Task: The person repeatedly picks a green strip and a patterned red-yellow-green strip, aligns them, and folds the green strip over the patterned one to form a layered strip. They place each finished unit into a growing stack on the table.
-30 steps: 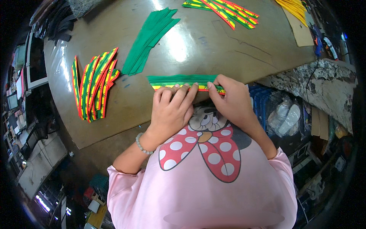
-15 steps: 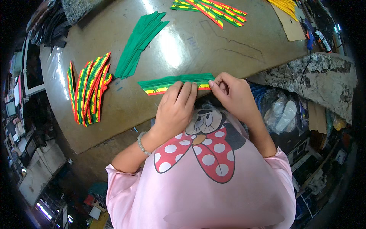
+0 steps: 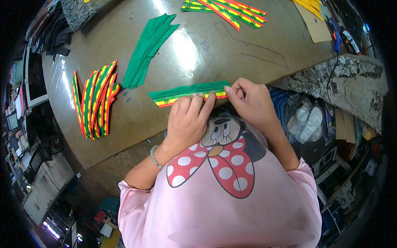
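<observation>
A green fabric strip (image 3: 186, 89) with a yellow, green and red leaf-print band along its near side lies at the table's near edge. My right hand (image 3: 254, 101) pinches its right end between thumb and forefinger, the other fingers curled. On the strip's near edge rest the fingertips of my left hand (image 3: 187, 120), fingers stretched out and covering part of the printed band. A stack of plain green strips (image 3: 149, 49) lies beyond, to the left. Further left is a fanned pile of printed strips (image 3: 95, 99) in red, yellow and green.
More printed strips (image 3: 229, 12) lie at the table's far side. Yellow strips (image 3: 310, 8) and brown cardboard (image 3: 316, 31) are at the far right, near a blue-handled tool (image 3: 337, 41). Plastic-wrapped goods (image 3: 306, 124) sit below the table's right edge. Dark cloth (image 3: 53, 35) is piled far left.
My left hand has slid slightly left and nearer along the strip, its fingers a little more spread. My right hand keeps its pinch. The whole view has shifted slightly.
</observation>
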A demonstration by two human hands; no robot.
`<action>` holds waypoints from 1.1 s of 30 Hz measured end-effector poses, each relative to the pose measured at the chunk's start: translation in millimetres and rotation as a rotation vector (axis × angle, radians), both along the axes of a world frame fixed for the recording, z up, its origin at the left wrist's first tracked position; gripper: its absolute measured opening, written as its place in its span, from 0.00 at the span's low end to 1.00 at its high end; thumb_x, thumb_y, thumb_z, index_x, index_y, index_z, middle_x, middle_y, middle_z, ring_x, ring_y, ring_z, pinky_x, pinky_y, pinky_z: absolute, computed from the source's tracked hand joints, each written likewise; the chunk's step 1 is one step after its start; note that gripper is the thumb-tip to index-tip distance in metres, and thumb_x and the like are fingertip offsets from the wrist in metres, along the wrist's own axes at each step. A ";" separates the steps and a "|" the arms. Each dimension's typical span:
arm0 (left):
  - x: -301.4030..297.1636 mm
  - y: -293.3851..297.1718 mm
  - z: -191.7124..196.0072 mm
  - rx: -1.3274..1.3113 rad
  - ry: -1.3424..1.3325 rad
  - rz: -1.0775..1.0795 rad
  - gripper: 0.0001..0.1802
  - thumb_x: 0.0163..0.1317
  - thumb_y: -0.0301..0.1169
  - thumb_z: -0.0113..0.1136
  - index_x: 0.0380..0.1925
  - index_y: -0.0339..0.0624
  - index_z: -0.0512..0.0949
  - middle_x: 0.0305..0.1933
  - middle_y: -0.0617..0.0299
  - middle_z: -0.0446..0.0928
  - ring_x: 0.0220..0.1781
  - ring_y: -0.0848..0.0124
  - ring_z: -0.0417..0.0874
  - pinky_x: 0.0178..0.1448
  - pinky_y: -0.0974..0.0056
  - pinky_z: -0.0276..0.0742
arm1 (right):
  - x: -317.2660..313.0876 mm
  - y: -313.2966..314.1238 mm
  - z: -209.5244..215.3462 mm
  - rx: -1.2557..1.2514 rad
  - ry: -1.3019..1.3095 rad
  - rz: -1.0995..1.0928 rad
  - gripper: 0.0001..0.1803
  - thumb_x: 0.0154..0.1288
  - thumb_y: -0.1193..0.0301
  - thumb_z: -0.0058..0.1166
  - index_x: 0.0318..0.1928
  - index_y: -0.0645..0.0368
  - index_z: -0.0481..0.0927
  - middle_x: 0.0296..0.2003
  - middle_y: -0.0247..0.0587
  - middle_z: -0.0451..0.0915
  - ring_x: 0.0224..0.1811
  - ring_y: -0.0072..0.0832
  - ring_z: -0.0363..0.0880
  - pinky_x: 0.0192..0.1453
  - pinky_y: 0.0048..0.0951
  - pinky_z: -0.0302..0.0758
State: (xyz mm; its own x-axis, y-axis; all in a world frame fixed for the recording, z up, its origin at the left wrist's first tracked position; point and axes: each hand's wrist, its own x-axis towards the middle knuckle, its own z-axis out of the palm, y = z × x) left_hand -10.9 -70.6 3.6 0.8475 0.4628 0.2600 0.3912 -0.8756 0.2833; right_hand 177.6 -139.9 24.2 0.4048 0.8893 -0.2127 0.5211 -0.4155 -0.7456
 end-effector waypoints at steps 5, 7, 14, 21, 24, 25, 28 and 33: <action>3.3 -1.5 2.7 -0.005 0.072 0.019 0.26 0.58 0.27 0.54 0.59 0.51 0.78 0.43 0.60 0.73 0.41 0.62 0.73 0.47 0.59 0.71 | 1.1 -5.1 -0.1 -0.038 -0.207 0.020 0.15 0.66 0.66 0.64 0.28 0.64 0.77 0.14 0.41 0.71 0.14 0.28 0.67 0.21 0.31 0.65; 4.2 -1.9 2.8 0.024 0.061 0.022 0.26 0.58 0.27 0.54 0.60 0.52 0.78 0.43 0.60 0.73 0.41 0.62 0.73 0.47 0.59 0.71 | 1.3 -11.9 -1.0 -0.036 -0.272 -0.034 0.13 0.66 0.66 0.64 0.30 0.62 0.78 0.16 0.42 0.74 0.17 0.35 0.72 0.24 0.36 0.69; 5.2 -4.0 0.6 0.048 0.033 0.047 0.27 0.58 0.26 0.54 0.60 0.54 0.79 0.43 0.60 0.74 0.41 0.62 0.73 0.48 0.58 0.71 | -14.7 -36.4 -20.9 0.373 -0.560 0.165 0.18 0.61 0.73 0.61 0.53 0.53 0.82 0.41 0.39 0.76 0.39 0.36 0.77 0.38 0.35 0.77; 4.6 0.6 3.1 -0.021 0.043 0.065 0.28 0.56 0.24 0.56 0.59 0.55 0.80 0.38 0.60 0.70 0.39 0.61 0.71 0.46 0.58 0.69 | -13.4 -45.3 -29.3 0.256 -0.696 0.135 0.29 0.57 0.79 0.56 0.59 0.40 0.82 0.50 0.37 0.72 0.49 0.39 0.70 0.50 0.41 0.70; 4.7 5.9 3.6 -0.126 -0.016 0.080 0.30 0.54 0.21 0.56 0.59 0.56 0.80 0.36 0.60 0.69 0.38 0.60 0.70 0.45 0.56 0.69 | -13.9 -43.2 -24.2 0.206 -0.697 0.113 0.31 0.56 0.80 0.53 0.59 0.37 0.82 0.52 0.37 0.71 0.51 0.40 0.68 0.52 0.42 0.67; 3.3 6.4 5.3 -0.146 -0.011 0.083 0.29 0.53 0.22 0.57 0.58 0.53 0.80 0.37 0.60 0.69 0.40 0.60 0.71 0.46 0.56 0.69 | -14.3 -40.9 -21.6 0.238 -0.711 0.122 0.31 0.56 0.80 0.53 0.59 0.36 0.82 0.53 0.37 0.71 0.51 0.40 0.68 0.52 0.42 0.67; -0.5 4.6 11.4 -0.168 0.020 0.074 0.27 0.53 0.23 0.59 0.56 0.47 0.80 0.41 0.59 0.71 0.45 0.60 0.73 0.50 0.56 0.69 | -2.3 -25.3 -15.0 0.230 -0.823 0.117 0.31 0.56 0.78 0.55 0.60 0.37 0.81 0.55 0.36 0.71 0.53 0.40 0.67 0.54 0.42 0.66; 0.8 -0.2 15.3 -0.072 0.048 0.008 0.28 0.53 0.26 0.60 0.59 0.40 0.77 0.54 0.53 0.74 0.59 0.55 0.73 0.64 0.53 0.67 | 2.8 29.2 -15.4 0.330 -0.727 0.464 0.23 0.58 0.74 0.54 0.54 0.43 0.85 0.57 0.36 0.74 0.58 0.41 0.69 0.59 0.42 0.66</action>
